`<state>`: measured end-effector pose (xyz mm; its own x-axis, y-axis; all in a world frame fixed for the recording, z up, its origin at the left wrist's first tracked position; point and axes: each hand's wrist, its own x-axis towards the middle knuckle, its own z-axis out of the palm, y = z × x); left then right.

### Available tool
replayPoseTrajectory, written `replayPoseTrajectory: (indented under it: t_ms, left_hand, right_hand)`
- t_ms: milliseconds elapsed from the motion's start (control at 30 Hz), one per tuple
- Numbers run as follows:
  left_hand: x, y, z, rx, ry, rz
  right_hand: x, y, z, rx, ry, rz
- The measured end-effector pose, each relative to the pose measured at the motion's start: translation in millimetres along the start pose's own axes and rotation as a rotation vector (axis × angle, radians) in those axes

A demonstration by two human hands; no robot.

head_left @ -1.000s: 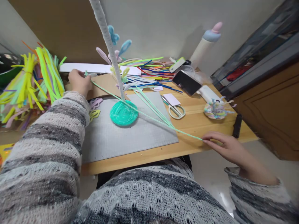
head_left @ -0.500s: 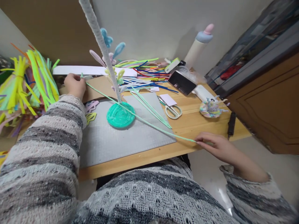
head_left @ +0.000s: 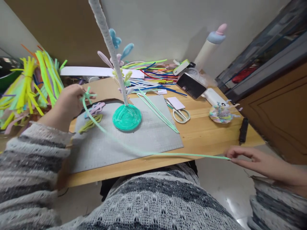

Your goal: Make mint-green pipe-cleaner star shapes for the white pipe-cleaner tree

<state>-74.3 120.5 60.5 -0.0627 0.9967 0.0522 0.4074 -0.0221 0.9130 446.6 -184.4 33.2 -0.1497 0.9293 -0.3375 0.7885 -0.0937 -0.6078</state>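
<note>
A long pale green pipe cleaner (head_left: 153,154) stretches in a sagging curve between my two hands. My left hand (head_left: 73,100) pinches its left part, where several short green ends stick out in a small tangle. Far to the right, beyond the table's front edge, my right hand (head_left: 249,159) pinches the other tip between thumb and fingers. Behind the strand a round green coiled base (head_left: 127,117) sits on the grey cutting mat (head_left: 107,153), carrying an upright white wrapped stem (head_left: 109,44). Looped blue, pink and yellow petals (head_left: 121,52) surround the stem.
Several loose green pipe cleaners (head_left: 159,111) lie on the mat beside scissors (head_left: 181,115). At the back are a phone (head_left: 192,85) and a pile of coloured pipe cleaners (head_left: 153,76). Yellow-green bundles (head_left: 28,80) fill the left. A black-handled tool (head_left: 243,131) lies at the right edge.
My left hand has come nearer from the cardboard, bringing the tangled green ends into view. My right hand has moved right and toward me, and the strand now sags in front of the green base.
</note>
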Motion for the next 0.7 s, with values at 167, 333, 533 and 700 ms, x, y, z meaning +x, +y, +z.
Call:
replayPoseTrajectory:
  t_ms: [167,333,533,700]
  left_hand:
    - [-87,17,10.3,-0.407,-0.321,-0.300]
    - [-127,23,32.3,-0.394,-0.447,-0.079]
    - [-136,24,64.7,-0.192,-0.262,0.303]
    - [-137,22,73.4,-0.019,-0.111,0.403]
  right_hand:
    - [7,21,-1,-0.097,0.248,0.037]
    - [43,-102,14,0.018,0.363,-0.049]
    - [127,-222,75,0.789,-0.080,-0.212]
    - [177,-238,99,1.136,-0.196,-0.080]
